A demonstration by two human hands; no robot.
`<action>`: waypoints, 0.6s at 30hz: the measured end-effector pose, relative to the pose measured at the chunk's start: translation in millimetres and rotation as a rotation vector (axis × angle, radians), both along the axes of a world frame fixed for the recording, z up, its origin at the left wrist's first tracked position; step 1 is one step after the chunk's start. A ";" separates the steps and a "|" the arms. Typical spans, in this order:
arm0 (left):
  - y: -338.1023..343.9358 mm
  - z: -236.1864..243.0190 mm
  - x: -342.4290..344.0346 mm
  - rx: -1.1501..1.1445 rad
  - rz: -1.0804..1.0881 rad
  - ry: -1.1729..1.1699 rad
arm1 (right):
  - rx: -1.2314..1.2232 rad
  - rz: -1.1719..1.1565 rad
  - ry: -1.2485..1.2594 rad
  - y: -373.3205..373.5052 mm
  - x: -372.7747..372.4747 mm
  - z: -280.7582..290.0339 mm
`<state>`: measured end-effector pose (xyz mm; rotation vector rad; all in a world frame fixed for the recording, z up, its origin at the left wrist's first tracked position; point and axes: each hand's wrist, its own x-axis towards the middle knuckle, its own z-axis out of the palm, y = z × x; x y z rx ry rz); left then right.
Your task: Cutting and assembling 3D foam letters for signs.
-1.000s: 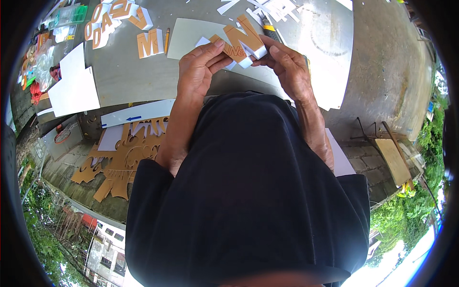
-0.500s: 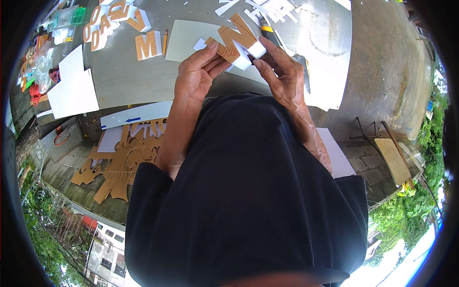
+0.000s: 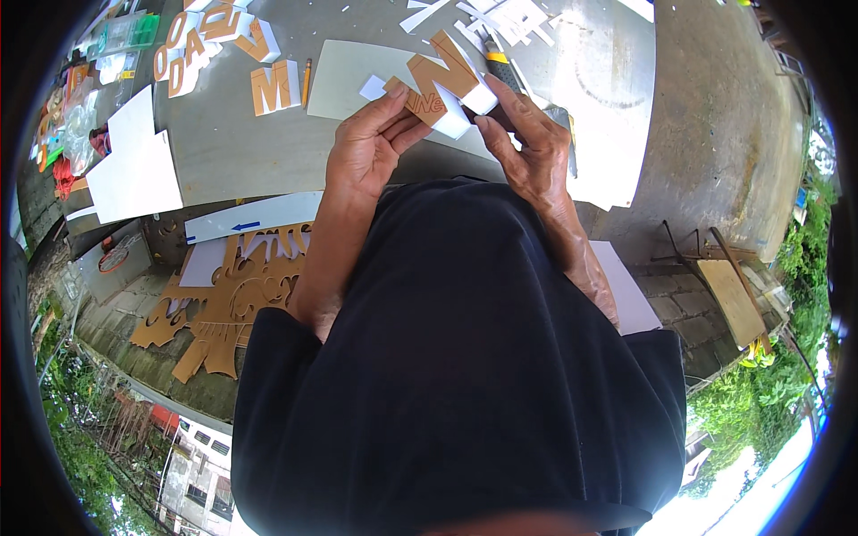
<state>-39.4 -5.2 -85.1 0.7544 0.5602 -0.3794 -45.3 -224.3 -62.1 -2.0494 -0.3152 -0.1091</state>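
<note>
A letter-shaped block [image 3: 429, 94] with a brown face and white sides is held between my two hands above the table. My left hand [image 3: 366, 147] has its thumb and fingers closed on the block's left end. My right hand [image 3: 536, 147] grips the right end, fingers at its edge and thumb near its lower side. Just behind lie a yellow-and-black tool [image 3: 497, 55], partly hidden, and a pale board [image 3: 341, 82]. More brown-faced letter blocks [image 3: 275, 87] rest to the left beside a thin yellow pencil [image 3: 307, 82].
The grey table [image 3: 232, 152] bears white strips [image 3: 500, 18], white sheets [image 3: 130, 179] and clutter with a green plastic box [image 3: 125, 36] at the left. Cut brown board [image 3: 223, 304] lies below the table's left edge. A tan board [image 3: 728, 299] leans at the lower right.
My right thumb has shifted down and inward along the block since a second ago. The block and both hands have moved slightly toward my body, with both hands still on it.
</note>
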 end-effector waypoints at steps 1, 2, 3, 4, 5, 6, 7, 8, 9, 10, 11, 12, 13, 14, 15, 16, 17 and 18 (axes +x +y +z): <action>-0.4 -0.4 0.4 -0.013 -0.004 -0.006 | 0.000 -0.008 0.001 -0.6 0.0 -0.1; -1.0 -0.2 0.9 -0.013 -0.003 -0.004 | 0.000 -0.007 0.002 -1.2 -0.1 0.2; -1.3 0.6 1.0 -0.008 -0.005 -0.017 | 0.018 -0.002 0.033 -1.5 -0.4 0.7; -1.4 1.2 1.0 -0.002 -0.006 -0.029 | 0.036 0.002 0.064 -2.1 -0.9 1.3; -1.3 1.6 0.4 -0.001 -0.003 -0.028 | 0.037 0.005 0.065 -2.9 -1.5 3.0; -1.3 2.0 0.0 0.018 0.000 -0.039 | 0.098 0.021 0.145 -4.2 -2.0 5.5; -1.2 2.0 -0.5 0.036 0.002 -0.049 | 0.159 0.037 0.225 -5.8 -2.2 6.6; -0.8 1.1 -0.4 0.037 0.004 -0.048 | 0.159 0.039 0.226 -8.7 -2.3 3.0; -0.8 0.1 0.3 0.052 -0.001 -0.052 | 0.276 0.063 0.256 -11.7 -2.1 -1.3; -1.0 0.0 0.6 0.068 -0.006 -0.055 | 0.393 0.088 0.286 -13.4 -1.8 -4.1; -1.2 1.4 0.6 0.067 -0.006 -0.054 | 0.392 0.088 0.287 -13.9 -2.1 -5.7; -2.1 4.3 1.3 0.114 -0.027 -0.080 | 0.563 0.061 0.388 -13.2 -1.7 -5.1; -2.7 5.8 1.6 0.160 -0.048 -0.107 | 0.734 0.032 0.488 -12.9 -1.0 -4.3; -2.3 4.6 1.9 0.159 -0.050 -0.106 | 0.734 0.029 0.489 -14.7 1.1 -3.2; -1.2 2.6 1.6 0.178 -0.060 -0.110 | 0.658 0.018 0.551 -17.8 4.5 -1.8; -0.6 1.5 1.1 0.198 -0.070 -0.115 | 0.582 0.007 0.612 -19.8 8.2 0.5; -1.4 1.6 0.5 0.198 -0.069 -0.113 | 0.548 -0.011 0.647 -20.1 12.2 4.4; -3.7 2.9 0.8 0.229 -0.076 -0.125 | 0.546 -0.014 0.648 -20.1 13.9 5.0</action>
